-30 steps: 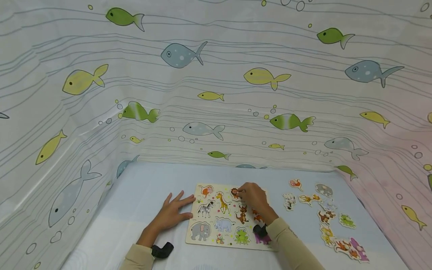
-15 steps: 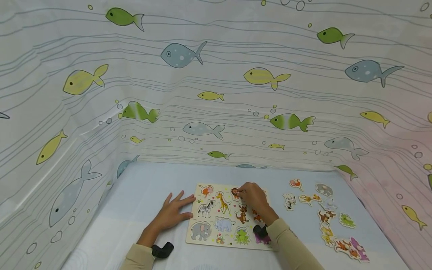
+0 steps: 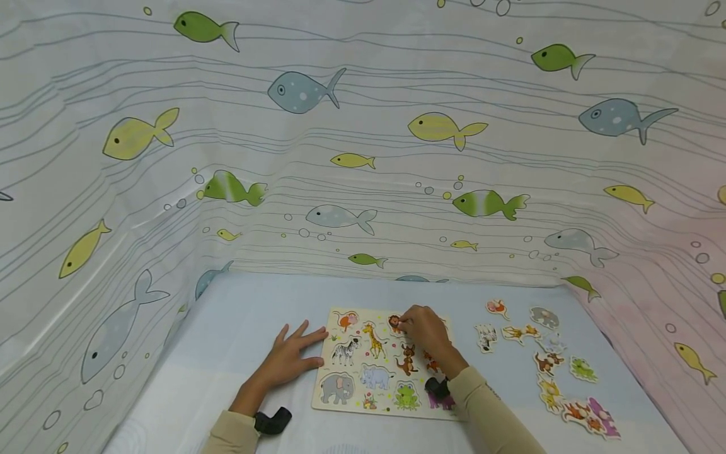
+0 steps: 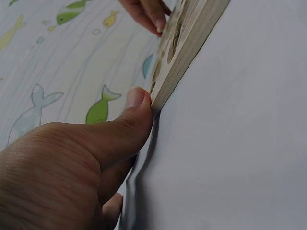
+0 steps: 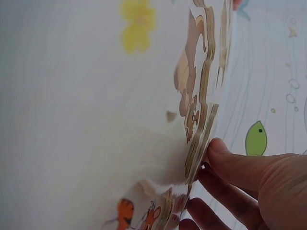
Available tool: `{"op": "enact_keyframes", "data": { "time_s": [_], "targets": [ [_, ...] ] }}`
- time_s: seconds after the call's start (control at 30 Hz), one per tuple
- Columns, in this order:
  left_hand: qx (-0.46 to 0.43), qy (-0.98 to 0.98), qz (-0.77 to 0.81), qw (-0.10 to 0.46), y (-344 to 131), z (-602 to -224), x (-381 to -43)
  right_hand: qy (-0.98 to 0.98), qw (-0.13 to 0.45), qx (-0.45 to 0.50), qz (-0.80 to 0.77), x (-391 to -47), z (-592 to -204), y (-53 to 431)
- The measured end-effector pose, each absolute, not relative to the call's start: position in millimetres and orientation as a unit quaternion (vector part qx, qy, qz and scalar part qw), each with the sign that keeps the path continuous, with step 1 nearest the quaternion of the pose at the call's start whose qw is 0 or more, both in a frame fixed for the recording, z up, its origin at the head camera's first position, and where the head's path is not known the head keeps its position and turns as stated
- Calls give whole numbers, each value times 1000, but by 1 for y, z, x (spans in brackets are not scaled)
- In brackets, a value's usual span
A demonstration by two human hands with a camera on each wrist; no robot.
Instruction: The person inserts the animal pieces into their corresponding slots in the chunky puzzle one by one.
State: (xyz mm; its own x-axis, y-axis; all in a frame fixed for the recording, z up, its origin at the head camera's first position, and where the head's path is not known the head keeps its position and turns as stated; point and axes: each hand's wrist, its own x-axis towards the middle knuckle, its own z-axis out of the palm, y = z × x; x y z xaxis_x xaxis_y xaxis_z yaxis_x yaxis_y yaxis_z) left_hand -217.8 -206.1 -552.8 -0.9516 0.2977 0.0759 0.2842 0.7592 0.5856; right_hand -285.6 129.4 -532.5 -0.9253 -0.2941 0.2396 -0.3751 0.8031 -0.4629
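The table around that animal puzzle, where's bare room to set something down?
Bare: the table between the puzzle board and fish-print backdrop, and left of the left hand. Crowded: the right side, where loose animal pieces cluster.

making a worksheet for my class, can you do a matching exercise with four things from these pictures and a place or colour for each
1 left hand
2 right hand
3 loose frog piece
4 loose elephant piece

a grey
b at the lion picture
c green
d at the left edge of the board

Pairs: 1-d, 2-b, 3-c, 4-a
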Motion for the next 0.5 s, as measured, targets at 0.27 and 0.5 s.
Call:
{"op": "enact_keyframes", "data": {
  "time_s": [0.27, 0.5],
  "targets": [
    [154, 936, 315, 14, -207, -552, -217, -949, 78, 173, 251, -286, -533, 129],
    [148, 937, 315, 23, -207, -554, -218, -947, 82, 179, 253, -286, -533, 129]
  ]
}}
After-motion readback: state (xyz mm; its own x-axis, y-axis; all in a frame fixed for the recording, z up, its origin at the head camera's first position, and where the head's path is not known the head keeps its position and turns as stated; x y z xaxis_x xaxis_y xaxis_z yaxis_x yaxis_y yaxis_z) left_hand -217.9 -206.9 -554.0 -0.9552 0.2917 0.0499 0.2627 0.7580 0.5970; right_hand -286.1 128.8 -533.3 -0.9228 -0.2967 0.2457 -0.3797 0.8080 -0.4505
